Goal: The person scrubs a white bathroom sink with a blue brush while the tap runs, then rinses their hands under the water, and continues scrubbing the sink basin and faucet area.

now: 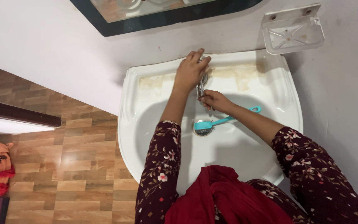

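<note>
Up at the back rim of the white sink (pixel 146 137): left hand (pixel 190 71) clamped over the metal tap (pixel 202 85), right hand (pixel 213 100) curled loosely under its spout. Down in the basin, over the drain: a teal brush (pixel 214 122), untouched.

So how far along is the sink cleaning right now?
Early, it seems. Brown stains remain on the sink ledge. The teal brush lies unused in the basin over the drain. In hand: the left hand sits on the tap, the right hand under its spout. Whether water runs, I can't tell.
</note>
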